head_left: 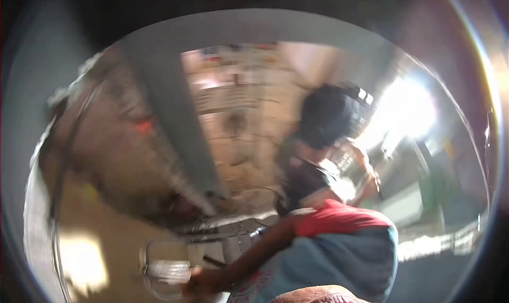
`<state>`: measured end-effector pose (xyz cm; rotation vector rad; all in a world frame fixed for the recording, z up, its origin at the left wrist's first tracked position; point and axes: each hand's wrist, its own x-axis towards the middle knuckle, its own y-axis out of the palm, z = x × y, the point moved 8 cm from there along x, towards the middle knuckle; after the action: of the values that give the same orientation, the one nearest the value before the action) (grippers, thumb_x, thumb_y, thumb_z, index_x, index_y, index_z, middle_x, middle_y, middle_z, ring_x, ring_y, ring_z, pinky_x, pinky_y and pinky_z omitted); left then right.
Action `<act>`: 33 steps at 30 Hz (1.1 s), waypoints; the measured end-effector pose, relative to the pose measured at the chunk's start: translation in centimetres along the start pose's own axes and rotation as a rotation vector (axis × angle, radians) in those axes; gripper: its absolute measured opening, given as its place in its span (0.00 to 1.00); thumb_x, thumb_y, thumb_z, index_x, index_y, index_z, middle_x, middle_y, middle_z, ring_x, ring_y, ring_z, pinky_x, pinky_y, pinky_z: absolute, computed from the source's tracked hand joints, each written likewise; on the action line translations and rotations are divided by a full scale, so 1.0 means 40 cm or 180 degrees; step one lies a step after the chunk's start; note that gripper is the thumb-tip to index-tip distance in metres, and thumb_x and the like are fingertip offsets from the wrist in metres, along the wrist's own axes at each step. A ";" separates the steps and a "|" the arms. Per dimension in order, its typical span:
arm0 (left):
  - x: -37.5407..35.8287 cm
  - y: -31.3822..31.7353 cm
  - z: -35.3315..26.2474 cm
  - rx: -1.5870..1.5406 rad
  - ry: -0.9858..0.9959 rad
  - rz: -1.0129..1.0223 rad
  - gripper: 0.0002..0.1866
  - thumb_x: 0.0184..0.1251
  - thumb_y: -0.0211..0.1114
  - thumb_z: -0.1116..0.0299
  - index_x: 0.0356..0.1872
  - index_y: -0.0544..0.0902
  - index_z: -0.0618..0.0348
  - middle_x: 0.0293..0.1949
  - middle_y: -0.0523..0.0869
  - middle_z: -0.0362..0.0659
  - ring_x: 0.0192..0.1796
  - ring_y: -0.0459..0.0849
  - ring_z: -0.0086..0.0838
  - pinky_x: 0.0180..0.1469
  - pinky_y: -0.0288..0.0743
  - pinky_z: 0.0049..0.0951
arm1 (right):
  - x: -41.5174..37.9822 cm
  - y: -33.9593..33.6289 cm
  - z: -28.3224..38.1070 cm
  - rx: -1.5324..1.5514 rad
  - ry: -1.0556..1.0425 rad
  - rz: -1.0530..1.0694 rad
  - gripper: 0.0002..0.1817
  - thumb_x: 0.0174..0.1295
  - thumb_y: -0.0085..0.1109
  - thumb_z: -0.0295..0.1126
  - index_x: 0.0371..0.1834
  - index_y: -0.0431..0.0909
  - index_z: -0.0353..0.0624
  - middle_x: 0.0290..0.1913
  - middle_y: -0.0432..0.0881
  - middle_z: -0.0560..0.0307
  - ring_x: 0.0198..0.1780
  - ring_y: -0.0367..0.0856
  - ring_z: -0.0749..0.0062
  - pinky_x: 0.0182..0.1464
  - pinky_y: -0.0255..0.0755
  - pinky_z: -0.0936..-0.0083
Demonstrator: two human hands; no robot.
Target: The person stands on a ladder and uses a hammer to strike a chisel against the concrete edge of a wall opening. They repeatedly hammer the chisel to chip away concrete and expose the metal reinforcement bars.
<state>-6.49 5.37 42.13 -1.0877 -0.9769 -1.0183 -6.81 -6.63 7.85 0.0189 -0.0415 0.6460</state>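
Note:
At the bottom edge of the head view, slightly right of the middle, a rounded strip of bare skin shows; it may be part of my right hand (321, 293), but its fingers are out of frame. Whether it holds anything cannot be seen. Right above it is the grey-blue and red shirt (339, 255) of another person close in front of me. I see nothing of my left hand.
The other person's arm (254, 255) reaches left to a clear container (169, 271), blurred by motion. Their dark-haired head (331, 114) is turned from me. A grey pillar (175, 106) stands behind, with a bright light (405, 109) at right.

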 end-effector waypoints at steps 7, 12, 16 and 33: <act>-0.068 -0.074 0.082 0.0012 -0.0373 0.0222 0.22 0.61 0.72 0.59 0.53 0.78 0.53 0.40 0.86 0.42 0.27 0.85 0.35 0.23 0.76 0.31 | -0.028 -0.125 0.315 0.1546 -0.0625 -0.0881 0.25 0.69 0.58 0.45 0.59 0.62 0.41 0.32 0.71 0.60 0.24 0.71 0.76 0.22 0.67 0.76; -0.032 -0.079 0.077 0.0083 -0.0777 0.0464 0.17 0.65 0.69 0.60 0.47 0.76 0.58 0.32 0.86 0.47 0.24 0.86 0.39 0.20 0.76 0.34 | -0.037 -0.171 0.418 0.1776 -0.1296 -0.0477 0.39 0.69 0.58 0.46 0.75 0.48 0.46 0.40 0.72 0.53 0.23 0.74 0.71 0.23 0.73 0.72; -0.011 -0.055 0.043 0.0179 -0.0674 0.0387 0.13 0.68 0.64 0.58 0.43 0.74 0.55 0.26 0.79 0.41 0.19 0.83 0.36 0.16 0.73 0.35 | -0.028 -0.194 0.344 0.1986 -0.0889 -0.0265 0.42 0.68 0.59 0.47 0.76 0.45 0.45 0.36 0.71 0.56 0.21 0.73 0.71 0.21 0.71 0.73; -0.067 -0.189 0.058 0.0017 -0.0943 0.0314 0.12 0.68 0.63 0.59 0.42 0.73 0.55 0.29 0.82 0.44 0.22 0.83 0.44 0.19 0.73 0.40 | -0.019 -0.067 0.335 0.1683 -0.0432 0.0669 0.45 0.51 0.46 0.80 0.47 0.65 0.45 0.19 0.63 0.63 0.12 0.61 0.77 0.12 0.58 0.79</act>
<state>-14.69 6.89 41.65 -1.2937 -1.1489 -0.7874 -6.23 -9.62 21.18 0.5752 -0.0024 0.8504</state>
